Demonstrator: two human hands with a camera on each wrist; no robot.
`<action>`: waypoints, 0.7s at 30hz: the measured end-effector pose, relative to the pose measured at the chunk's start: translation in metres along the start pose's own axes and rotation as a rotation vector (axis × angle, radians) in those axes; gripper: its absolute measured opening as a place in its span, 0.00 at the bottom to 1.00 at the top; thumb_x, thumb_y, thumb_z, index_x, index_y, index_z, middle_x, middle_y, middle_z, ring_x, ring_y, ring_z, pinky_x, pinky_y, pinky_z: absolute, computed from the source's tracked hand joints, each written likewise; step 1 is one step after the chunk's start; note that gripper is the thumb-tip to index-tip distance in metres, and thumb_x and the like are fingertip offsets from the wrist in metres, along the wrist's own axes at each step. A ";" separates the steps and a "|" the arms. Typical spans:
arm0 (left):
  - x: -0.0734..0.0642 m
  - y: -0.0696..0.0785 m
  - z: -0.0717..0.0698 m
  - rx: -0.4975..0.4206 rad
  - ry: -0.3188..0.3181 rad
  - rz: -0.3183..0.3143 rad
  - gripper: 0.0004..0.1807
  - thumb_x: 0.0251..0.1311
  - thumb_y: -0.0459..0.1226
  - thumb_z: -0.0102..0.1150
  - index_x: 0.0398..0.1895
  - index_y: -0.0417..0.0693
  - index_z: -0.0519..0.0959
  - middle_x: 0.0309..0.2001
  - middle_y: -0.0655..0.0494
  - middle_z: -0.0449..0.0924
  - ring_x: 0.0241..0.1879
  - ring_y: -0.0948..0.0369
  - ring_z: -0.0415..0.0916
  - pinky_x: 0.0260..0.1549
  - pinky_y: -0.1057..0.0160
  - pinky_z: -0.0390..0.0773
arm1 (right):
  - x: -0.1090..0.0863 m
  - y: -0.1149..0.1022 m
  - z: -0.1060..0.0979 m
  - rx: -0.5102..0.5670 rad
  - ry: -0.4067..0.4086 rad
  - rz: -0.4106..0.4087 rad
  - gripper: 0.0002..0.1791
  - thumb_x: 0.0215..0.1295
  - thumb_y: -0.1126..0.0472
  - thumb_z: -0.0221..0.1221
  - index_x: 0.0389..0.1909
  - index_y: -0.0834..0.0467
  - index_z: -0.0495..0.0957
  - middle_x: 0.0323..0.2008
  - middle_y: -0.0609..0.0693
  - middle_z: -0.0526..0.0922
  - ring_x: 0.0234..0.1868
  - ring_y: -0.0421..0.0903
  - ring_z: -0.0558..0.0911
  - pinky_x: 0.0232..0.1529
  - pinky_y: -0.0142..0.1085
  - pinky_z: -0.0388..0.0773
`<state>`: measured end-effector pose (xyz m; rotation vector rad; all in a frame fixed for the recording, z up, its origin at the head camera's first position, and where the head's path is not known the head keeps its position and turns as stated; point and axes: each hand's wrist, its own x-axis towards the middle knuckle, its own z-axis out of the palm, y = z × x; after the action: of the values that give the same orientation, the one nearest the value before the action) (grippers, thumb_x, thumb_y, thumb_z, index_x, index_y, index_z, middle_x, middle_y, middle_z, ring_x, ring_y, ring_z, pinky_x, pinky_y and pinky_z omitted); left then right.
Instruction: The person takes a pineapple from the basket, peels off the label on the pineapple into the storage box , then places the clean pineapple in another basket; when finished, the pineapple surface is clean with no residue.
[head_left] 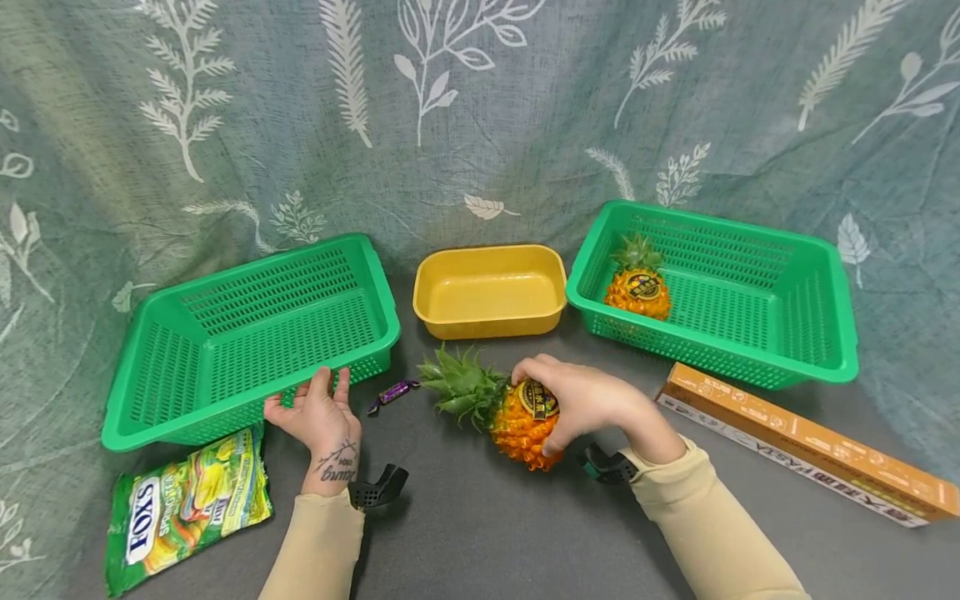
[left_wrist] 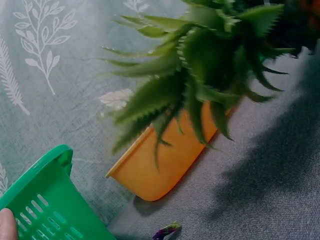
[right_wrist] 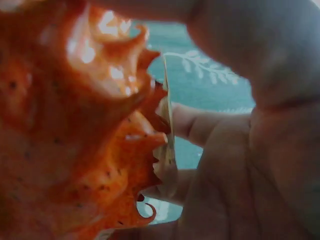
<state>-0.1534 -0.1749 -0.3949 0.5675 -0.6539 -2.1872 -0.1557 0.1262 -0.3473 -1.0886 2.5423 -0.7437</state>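
Observation:
A pineapple (head_left: 517, 423) with orange skin, a green leafy crown and a dark gold label lies tilted over the grey table, its crown pointing left. My right hand (head_left: 588, 400) grips its body from the right, thumb at the near side; the right wrist view shows the spiky orange skin (right_wrist: 100, 150) close up. Its crown (left_wrist: 195, 65) fills the upper part of the left wrist view. My left hand (head_left: 318, 417) touches the front rim of the left green basket (head_left: 247, 390), palm side up, fingers extended against the basket. One fingertip (left_wrist: 7, 225) shows by the rim.
Between the baskets stands a yellow tub (head_left: 491, 327). The right green basket (head_left: 795, 242) contains another pineapple (head_left: 637, 287). A purple-wrapped candy (head_left: 394, 394) lies near the left basket, a Fox's candy bag (head_left: 191, 508) below it. A long pasta box (head_left: 806, 442) lies at right.

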 end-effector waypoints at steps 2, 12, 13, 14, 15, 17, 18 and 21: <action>0.000 0.000 0.000 0.003 0.000 0.007 0.29 0.54 0.19 0.52 0.46 0.51 0.49 0.32 0.52 0.54 0.30 0.57 0.65 0.42 0.56 0.80 | 0.001 0.000 0.001 -0.003 -0.028 -0.019 0.42 0.28 0.61 0.73 0.52 0.52 0.66 0.49 0.47 0.70 0.44 0.43 0.73 0.44 0.36 0.72; -0.003 0.001 0.002 0.017 -0.009 -0.028 0.27 0.55 0.20 0.52 0.45 0.50 0.49 0.33 0.52 0.54 0.30 0.57 0.64 0.42 0.57 0.79 | 0.003 0.002 0.007 -0.034 -0.078 -0.033 0.42 0.27 0.62 0.73 0.51 0.51 0.67 0.47 0.45 0.70 0.43 0.43 0.73 0.42 0.35 0.72; -0.004 0.001 0.002 0.024 -0.013 -0.055 0.27 0.56 0.21 0.52 0.46 0.50 0.49 0.35 0.51 0.55 0.31 0.57 0.65 0.44 0.57 0.79 | 0.003 0.002 0.007 -0.033 -0.081 -0.031 0.42 0.27 0.62 0.73 0.51 0.51 0.67 0.47 0.45 0.70 0.43 0.43 0.73 0.42 0.35 0.72; -0.006 0.002 0.002 0.042 -0.022 -0.088 0.27 0.56 0.22 0.52 0.48 0.50 0.48 0.36 0.51 0.56 0.32 0.57 0.66 0.46 0.58 0.78 | 0.003 0.002 0.007 -0.033 -0.085 -0.028 0.42 0.28 0.62 0.73 0.52 0.51 0.67 0.47 0.45 0.70 0.43 0.43 0.73 0.42 0.35 0.72; -0.009 0.002 0.002 0.070 -0.037 -0.125 0.27 0.57 0.23 0.52 0.48 0.49 0.48 0.37 0.51 0.56 0.32 0.58 0.66 0.49 0.59 0.76 | 0.003 0.002 0.007 -0.032 -0.089 -0.026 0.42 0.28 0.62 0.72 0.52 0.51 0.67 0.47 0.45 0.69 0.43 0.43 0.73 0.42 0.35 0.72; -0.015 0.001 0.002 0.172 -0.084 -0.183 0.25 0.59 0.25 0.51 0.48 0.48 0.49 0.38 0.51 0.58 0.31 0.60 0.66 0.49 0.63 0.76 | 0.003 0.002 0.007 -0.032 -0.096 -0.024 0.42 0.29 0.62 0.72 0.52 0.51 0.67 0.48 0.45 0.69 0.43 0.43 0.73 0.42 0.35 0.72; -0.018 0.001 0.002 0.242 -0.119 -0.195 0.22 0.59 0.26 0.51 0.47 0.48 0.51 0.37 0.51 0.59 0.30 0.61 0.66 0.47 0.65 0.76 | 0.003 0.002 0.007 -0.034 -0.099 -0.024 0.42 0.29 0.62 0.72 0.53 0.51 0.67 0.48 0.45 0.69 0.43 0.43 0.73 0.42 0.35 0.72; -0.028 -0.001 0.000 0.560 -0.282 -0.133 0.16 0.58 0.27 0.53 0.42 0.46 0.58 0.33 0.55 0.61 0.27 0.66 0.64 0.34 0.72 0.73 | 0.003 0.002 0.006 -0.039 -0.109 -0.027 0.42 0.28 0.62 0.72 0.53 0.50 0.67 0.49 0.45 0.69 0.43 0.43 0.73 0.42 0.35 0.72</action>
<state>-0.1376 -0.1528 -0.3907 0.5974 -1.4408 -2.2223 -0.1566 0.1232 -0.3540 -1.1456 2.4649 -0.6260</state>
